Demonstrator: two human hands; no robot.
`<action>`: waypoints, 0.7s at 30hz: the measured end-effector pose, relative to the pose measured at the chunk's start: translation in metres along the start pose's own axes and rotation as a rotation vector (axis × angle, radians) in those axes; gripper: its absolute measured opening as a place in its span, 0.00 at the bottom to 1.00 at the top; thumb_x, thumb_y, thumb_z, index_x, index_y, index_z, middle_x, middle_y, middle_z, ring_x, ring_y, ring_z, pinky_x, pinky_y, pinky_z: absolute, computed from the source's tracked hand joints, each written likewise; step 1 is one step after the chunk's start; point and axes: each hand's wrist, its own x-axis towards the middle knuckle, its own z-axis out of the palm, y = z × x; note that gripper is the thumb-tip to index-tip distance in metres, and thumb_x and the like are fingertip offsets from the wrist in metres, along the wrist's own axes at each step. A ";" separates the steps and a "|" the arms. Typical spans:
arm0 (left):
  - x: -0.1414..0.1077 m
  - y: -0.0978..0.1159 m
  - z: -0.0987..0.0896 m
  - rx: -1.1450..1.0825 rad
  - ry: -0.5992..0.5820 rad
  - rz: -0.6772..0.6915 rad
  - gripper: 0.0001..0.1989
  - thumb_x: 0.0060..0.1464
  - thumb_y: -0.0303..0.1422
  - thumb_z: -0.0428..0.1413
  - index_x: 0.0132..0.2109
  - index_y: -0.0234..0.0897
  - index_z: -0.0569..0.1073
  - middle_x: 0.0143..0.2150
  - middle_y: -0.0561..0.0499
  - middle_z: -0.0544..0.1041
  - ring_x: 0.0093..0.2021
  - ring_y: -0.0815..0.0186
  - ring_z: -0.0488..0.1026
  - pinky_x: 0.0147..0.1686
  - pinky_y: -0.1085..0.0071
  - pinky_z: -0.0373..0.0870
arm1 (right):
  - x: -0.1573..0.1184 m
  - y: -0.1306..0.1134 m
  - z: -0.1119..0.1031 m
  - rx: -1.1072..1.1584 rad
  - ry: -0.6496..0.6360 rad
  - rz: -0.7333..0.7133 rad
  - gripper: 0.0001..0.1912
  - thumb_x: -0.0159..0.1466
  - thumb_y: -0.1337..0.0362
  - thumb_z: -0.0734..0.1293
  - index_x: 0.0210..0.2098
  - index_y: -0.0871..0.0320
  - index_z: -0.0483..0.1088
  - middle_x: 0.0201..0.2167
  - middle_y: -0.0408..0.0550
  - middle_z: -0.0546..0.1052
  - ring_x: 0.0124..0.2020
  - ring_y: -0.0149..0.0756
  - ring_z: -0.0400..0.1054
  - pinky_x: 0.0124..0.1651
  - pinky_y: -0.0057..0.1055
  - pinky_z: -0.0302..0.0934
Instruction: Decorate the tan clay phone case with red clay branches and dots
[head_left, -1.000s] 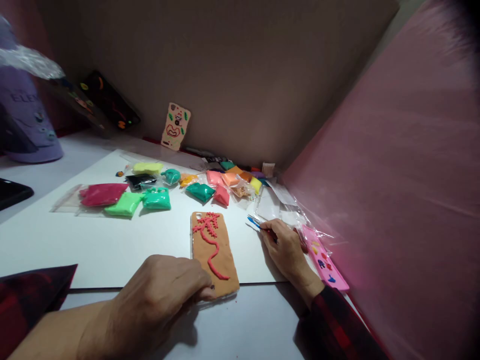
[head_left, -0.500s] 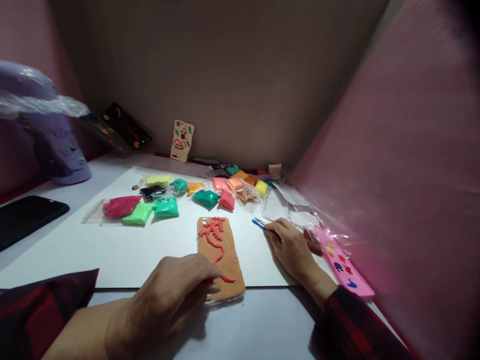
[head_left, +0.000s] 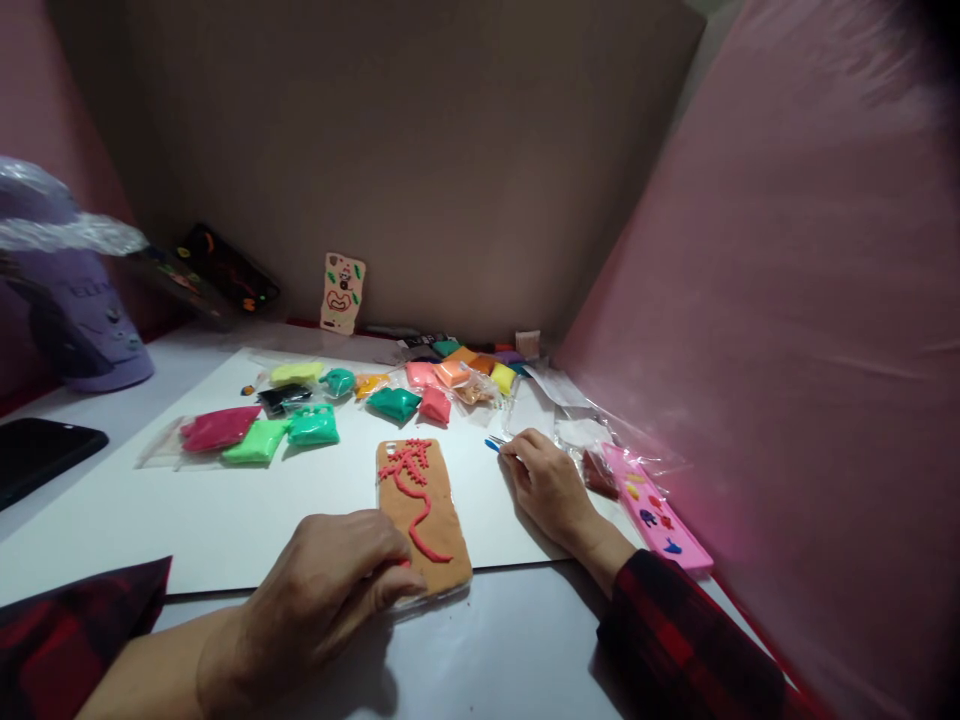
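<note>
Purple bottle (head_left: 94, 325), black phone (head_left: 49, 455) near it, pale decorated case (head_left: 343, 293) against brown wall (head_left: 420, 170)

Brown-coated phone case (head_left: 444, 515) with raised red branch (head_left: 411, 463)
It lies flat near the centre, camera cutout (head_left: 390, 449) at its far left corner; to its right, a slim blue-and-silver tool (head_left: 492, 445) points left.

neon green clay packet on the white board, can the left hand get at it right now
Probably yes: only bare white board shows between the left hand and the neon green clay packet, though the hand seems to pinch a small red piece.
</note>
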 end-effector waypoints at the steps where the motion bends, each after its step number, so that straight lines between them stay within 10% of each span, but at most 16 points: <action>1: 0.000 0.000 0.000 0.002 -0.001 0.003 0.09 0.63 0.31 0.47 0.32 0.37 0.64 0.23 0.54 0.65 0.23 0.70 0.61 0.22 0.73 0.52 | 0.000 0.000 0.001 -0.014 0.000 0.001 0.10 0.63 0.73 0.59 0.31 0.59 0.70 0.32 0.50 0.73 0.34 0.36 0.67 0.36 0.31 0.61; 21: -0.001 0.000 0.000 -0.017 0.002 0.009 0.08 0.61 0.29 0.49 0.32 0.37 0.64 0.23 0.54 0.66 0.22 0.70 0.62 0.22 0.74 0.53 | 0.010 0.003 0.009 -0.061 0.076 0.028 0.09 0.63 0.71 0.59 0.28 0.57 0.64 0.27 0.47 0.71 0.28 0.34 0.64 0.31 0.30 0.56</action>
